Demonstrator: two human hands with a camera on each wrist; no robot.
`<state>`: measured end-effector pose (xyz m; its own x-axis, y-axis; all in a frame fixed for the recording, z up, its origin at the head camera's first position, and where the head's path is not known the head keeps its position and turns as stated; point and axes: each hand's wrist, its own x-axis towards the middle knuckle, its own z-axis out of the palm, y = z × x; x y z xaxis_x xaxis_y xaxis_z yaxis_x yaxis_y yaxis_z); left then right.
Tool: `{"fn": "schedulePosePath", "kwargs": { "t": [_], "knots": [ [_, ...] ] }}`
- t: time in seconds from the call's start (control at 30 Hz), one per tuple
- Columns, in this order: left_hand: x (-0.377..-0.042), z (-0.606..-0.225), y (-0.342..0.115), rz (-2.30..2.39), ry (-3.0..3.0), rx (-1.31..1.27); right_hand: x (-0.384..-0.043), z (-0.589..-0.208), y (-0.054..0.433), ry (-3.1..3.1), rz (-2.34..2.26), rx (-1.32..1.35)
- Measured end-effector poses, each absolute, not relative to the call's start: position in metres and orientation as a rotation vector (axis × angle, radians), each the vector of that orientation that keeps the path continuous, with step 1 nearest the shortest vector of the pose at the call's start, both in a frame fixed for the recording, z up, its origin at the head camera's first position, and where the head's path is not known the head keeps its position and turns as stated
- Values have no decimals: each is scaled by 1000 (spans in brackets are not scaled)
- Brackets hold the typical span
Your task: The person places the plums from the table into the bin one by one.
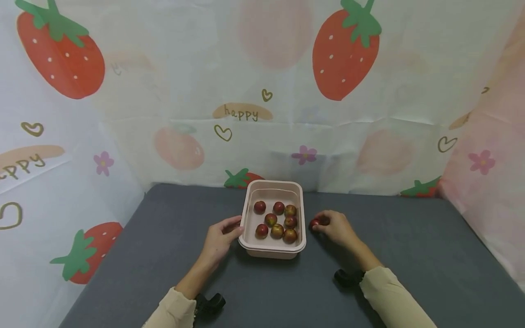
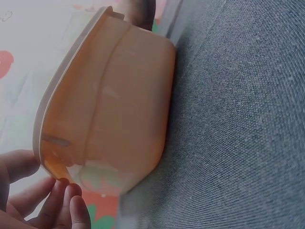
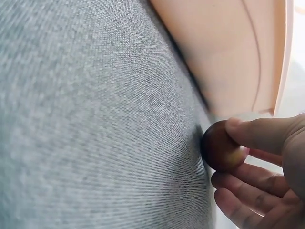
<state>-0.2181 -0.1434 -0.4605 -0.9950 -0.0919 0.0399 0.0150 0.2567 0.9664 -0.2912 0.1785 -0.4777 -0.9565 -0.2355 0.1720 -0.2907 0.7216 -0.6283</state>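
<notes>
A pale pink plastic container [image 1: 271, 254] stands on the table with several small red-and-yellow plums [image 1: 277, 231] spread over its floor. My left hand [image 1: 217, 241] pinches the container's left rim, thumb at the lip and fingers tucked beneath it in the left wrist view. To the right of the container, my right hand [image 1: 338, 229] holds one dark red plum [image 3: 223, 149] between thumb and fingers. That plum is right at the grey cloth, close beside the container's wall. The hand covers part of it in the head view.
Grey cloth [image 1: 410, 246] covers the table. Behind it and at both sides hangs a white curtain [image 1: 184, 68] printed with strawberries, close to the container's far edge. Each wrist carries a black camera mount [image 1: 346, 278] near the tabletop.
</notes>
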Motion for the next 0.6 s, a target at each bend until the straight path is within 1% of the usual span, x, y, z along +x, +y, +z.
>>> {"fn": "schedulePosePath", "kwargs": {
  "t": [0.6],
  "knots": [
    [-221, -461, -143, -1860, -2449, 122, -291, -476, 178, -2844, 1079, 425]
  ]
}}
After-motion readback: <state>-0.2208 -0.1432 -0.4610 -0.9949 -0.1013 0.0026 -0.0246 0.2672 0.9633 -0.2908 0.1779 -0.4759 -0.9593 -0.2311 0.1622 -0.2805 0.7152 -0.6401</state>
